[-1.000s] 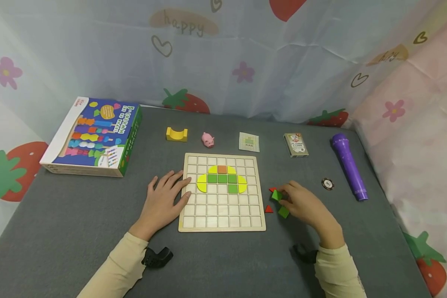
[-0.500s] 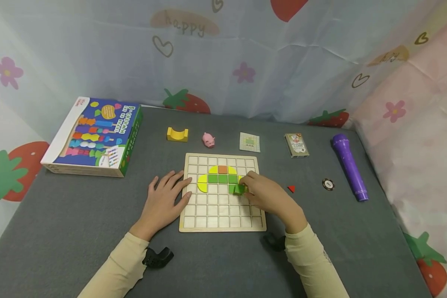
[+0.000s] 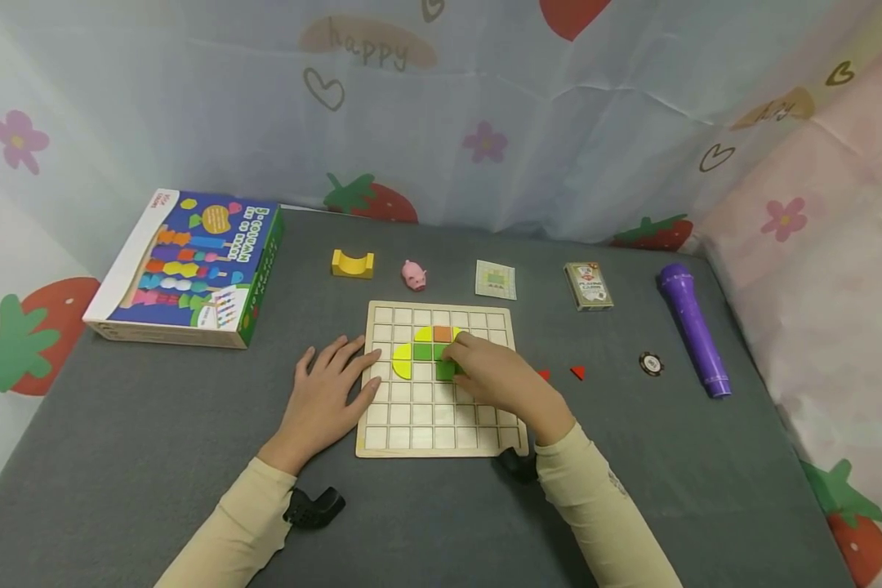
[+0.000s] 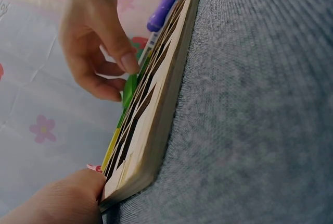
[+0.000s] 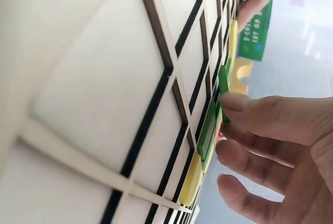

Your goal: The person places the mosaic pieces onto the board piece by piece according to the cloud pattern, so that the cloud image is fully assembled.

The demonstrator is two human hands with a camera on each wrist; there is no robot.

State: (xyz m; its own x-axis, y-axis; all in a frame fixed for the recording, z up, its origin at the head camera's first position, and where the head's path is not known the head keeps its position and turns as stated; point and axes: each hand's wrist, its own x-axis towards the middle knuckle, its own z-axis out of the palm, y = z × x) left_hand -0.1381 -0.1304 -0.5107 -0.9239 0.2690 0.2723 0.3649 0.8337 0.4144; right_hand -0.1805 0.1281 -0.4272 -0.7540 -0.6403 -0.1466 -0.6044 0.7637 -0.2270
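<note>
A wooden grid board (image 3: 409, 416) lies flat on the table. My left hand (image 3: 325, 402) rests at its left edge, fingers spread and straight. Over the middle of the grid, my right hand (image 3: 501, 377) pinches a green square tile (image 3: 444, 371); in the right wrist view this tile (image 5: 223, 86) is tilted up between thumb and fingers. Set in the grid are yellow rounded tiles (image 3: 403, 362), an orange square tile (image 3: 443, 334) and green square tiles (image 3: 423, 352). My right hand hides the pattern's right side.
Two red triangle tiles (image 3: 577, 372) lie right of the board. Behind it are a yellow curved block (image 3: 353, 265), a pink pig (image 3: 415, 275), a pattern card (image 3: 496, 280) and a card box (image 3: 589, 287). A purple tube (image 3: 694, 331), a round chip (image 3: 651, 364) and a game box (image 3: 187, 269) lie outward.
My right hand has picked up a green tile from right of the board and carried it left over the grid's middle. My left hand has stayed at the board's edge.
</note>
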